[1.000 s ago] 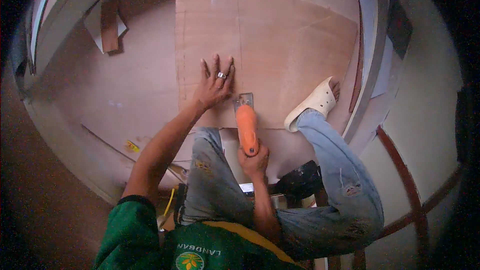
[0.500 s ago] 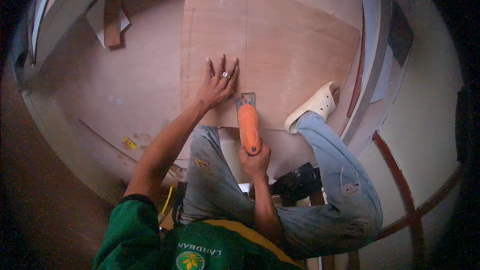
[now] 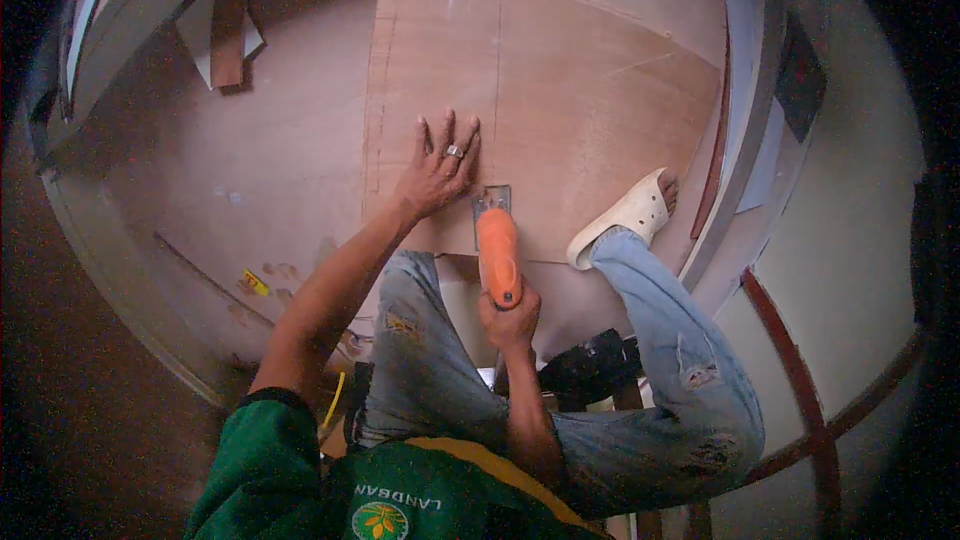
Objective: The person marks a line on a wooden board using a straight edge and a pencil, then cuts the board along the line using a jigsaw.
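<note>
A plywood sheet with pencil lines lies in front of me. My left hand, wearing a silver ring, presses flat on it with fingers spread, just left of a long pencil line. My right hand grips an orange jigsaw from the near end; its metal base plate rests on the sheet at that line, near the sheet's near edge. The blade is hidden. My right foot, in a white clog, rests on the sheet's right part.
Offcuts lie at the upper left, a small yellow object lower left. A curved rim runs along the left and a rail along the right. A black object and a yellow cord are beside my legs.
The sheet, my left hand and the front of the jigsaw appear slightly further right in the view. My grip on the jigsaw is the same.
</note>
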`<action>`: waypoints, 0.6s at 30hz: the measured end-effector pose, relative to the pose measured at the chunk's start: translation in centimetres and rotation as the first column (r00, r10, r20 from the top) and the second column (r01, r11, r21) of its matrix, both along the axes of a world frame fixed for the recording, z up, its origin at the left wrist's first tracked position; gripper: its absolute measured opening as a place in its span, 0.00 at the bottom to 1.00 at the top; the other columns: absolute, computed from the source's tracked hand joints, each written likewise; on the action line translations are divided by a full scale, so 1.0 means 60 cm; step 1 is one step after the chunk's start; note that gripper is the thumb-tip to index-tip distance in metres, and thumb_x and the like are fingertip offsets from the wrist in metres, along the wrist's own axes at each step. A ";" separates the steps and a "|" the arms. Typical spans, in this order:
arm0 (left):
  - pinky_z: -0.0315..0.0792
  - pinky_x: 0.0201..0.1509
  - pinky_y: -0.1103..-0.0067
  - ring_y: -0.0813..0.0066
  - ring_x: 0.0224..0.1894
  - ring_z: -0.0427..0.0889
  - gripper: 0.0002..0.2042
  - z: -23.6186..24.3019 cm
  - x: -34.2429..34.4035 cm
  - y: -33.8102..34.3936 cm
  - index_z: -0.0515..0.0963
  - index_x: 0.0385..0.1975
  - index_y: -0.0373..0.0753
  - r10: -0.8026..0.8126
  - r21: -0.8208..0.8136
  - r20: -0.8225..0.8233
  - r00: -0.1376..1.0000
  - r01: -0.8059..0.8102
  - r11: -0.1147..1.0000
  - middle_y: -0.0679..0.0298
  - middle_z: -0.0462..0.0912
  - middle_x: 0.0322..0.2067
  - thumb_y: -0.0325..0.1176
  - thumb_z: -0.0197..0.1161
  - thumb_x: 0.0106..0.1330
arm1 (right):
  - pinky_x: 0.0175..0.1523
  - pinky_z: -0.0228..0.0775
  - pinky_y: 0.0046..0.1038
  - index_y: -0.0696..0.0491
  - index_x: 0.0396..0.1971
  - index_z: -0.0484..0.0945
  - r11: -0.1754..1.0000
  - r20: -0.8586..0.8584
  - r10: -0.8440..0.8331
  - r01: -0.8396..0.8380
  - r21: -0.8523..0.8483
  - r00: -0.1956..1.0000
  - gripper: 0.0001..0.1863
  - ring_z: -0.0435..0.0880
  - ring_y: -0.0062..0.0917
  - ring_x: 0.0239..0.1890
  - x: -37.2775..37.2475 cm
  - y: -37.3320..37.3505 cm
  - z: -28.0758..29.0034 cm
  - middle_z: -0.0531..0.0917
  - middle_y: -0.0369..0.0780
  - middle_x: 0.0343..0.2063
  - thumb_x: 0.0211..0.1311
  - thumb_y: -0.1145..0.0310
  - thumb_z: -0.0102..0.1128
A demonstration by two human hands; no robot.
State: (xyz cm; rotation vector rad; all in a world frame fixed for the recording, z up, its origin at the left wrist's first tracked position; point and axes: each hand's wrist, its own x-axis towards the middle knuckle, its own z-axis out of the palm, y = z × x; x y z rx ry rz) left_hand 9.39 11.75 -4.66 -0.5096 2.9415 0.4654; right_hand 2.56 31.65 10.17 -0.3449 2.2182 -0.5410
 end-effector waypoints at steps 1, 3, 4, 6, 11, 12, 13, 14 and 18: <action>0.46 0.64 0.36 0.38 0.71 0.47 0.36 0.001 0.000 0.000 0.59 0.65 0.32 0.011 0.017 -0.005 1.000 -0.011 1.000 0.51 0.48 0.71 0.50 0.53 0.61 | 0.39 0.73 0.37 0.60 0.31 0.76 0.999 0.029 0.013 -0.014 0.028 0.999 0.14 0.82 0.41 0.30 -0.001 -0.002 0.003 0.80 0.48 0.25 0.43 0.68 0.63; 0.46 0.65 0.36 0.38 0.71 0.46 0.36 0.002 0.001 -0.001 0.59 0.65 0.33 0.022 0.033 -0.008 1.000 -0.022 0.999 0.52 0.48 0.71 0.50 0.52 0.62 | 0.39 0.73 0.36 0.60 0.31 0.76 1.000 0.059 -0.004 0.004 0.005 0.998 0.14 0.82 0.41 0.30 -0.004 -0.011 0.009 0.80 0.48 0.25 0.43 0.69 0.63; 0.46 0.65 0.37 0.38 0.71 0.46 0.35 0.003 0.002 -0.001 0.59 0.66 0.33 0.025 0.028 -0.001 1.000 -0.024 0.999 0.52 0.48 0.71 0.50 0.52 0.62 | 0.39 0.73 0.36 0.60 0.31 0.76 1.000 0.088 -0.020 0.022 -0.017 0.996 0.14 0.82 0.41 0.30 -0.006 -0.015 0.011 0.81 0.48 0.25 0.43 0.69 0.62; 0.47 0.65 0.37 0.39 0.71 0.46 0.35 0.004 0.003 -0.001 0.59 0.66 0.33 0.027 0.022 0.004 1.000 -0.027 0.999 0.52 0.48 0.71 0.49 0.52 0.62 | 0.39 0.73 0.36 0.60 0.31 0.76 0.999 0.091 -0.024 0.027 -0.042 0.996 0.14 0.82 0.41 0.30 -0.008 -0.021 0.013 0.81 0.48 0.25 0.43 0.69 0.62; 0.48 0.65 0.38 0.40 0.71 0.49 0.35 0.008 0.001 0.001 0.59 0.66 0.34 -0.010 -0.097 0.044 0.999 0.015 0.995 0.53 0.48 0.71 0.50 0.53 0.62 | 0.37 0.72 0.36 0.60 0.30 0.76 0.998 0.077 -0.004 0.008 -0.054 0.997 0.14 0.82 0.38 0.28 -0.008 -0.010 0.006 0.80 0.47 0.24 0.43 0.69 0.62; 0.48 0.65 0.38 0.40 0.71 0.49 0.35 0.008 0.002 0.000 0.59 0.66 0.34 -0.010 -0.097 0.045 0.999 0.014 0.995 0.53 0.48 0.71 0.50 0.53 0.62 | 0.35 0.72 0.38 0.59 0.27 0.75 0.999 0.067 -0.012 0.015 -0.045 0.998 0.13 0.82 0.42 0.26 -0.008 -0.013 0.006 0.80 0.48 0.21 0.42 0.68 0.64; 0.48 0.65 0.38 0.40 0.71 0.49 0.35 0.008 0.002 0.000 0.60 0.65 0.34 0.004 -0.061 0.021 1.000 -0.003 0.998 0.53 0.49 0.71 0.50 0.53 0.62 | 0.33 0.73 0.40 0.59 0.25 0.75 0.999 0.056 -0.020 0.022 -0.036 0.998 0.13 0.82 0.46 0.24 -0.009 -0.015 0.006 0.79 0.49 0.18 0.41 0.67 0.65; 0.48 0.65 0.38 0.40 0.71 0.49 0.35 0.008 0.003 0.000 0.60 0.65 0.34 0.020 -0.024 -0.004 1.000 -0.020 1.000 0.53 0.50 0.71 0.51 0.53 0.62 | 0.33 0.73 0.40 0.59 0.25 0.75 0.999 0.056 -0.019 0.021 -0.037 0.998 0.13 0.82 0.46 0.24 -0.007 -0.014 0.005 0.79 0.49 0.18 0.41 0.67 0.65; 0.48 0.65 0.38 0.40 0.71 0.50 0.36 0.012 0.000 -0.002 0.61 0.65 0.34 0.030 -0.029 -0.021 0.999 -0.031 0.999 0.53 0.51 0.70 0.52 0.54 0.62 | 0.32 0.73 0.40 0.59 0.24 0.75 0.999 0.028 -0.007 0.009 -0.048 1.000 0.13 0.82 0.45 0.24 -0.008 -0.016 0.006 0.79 0.48 0.18 0.40 0.66 0.65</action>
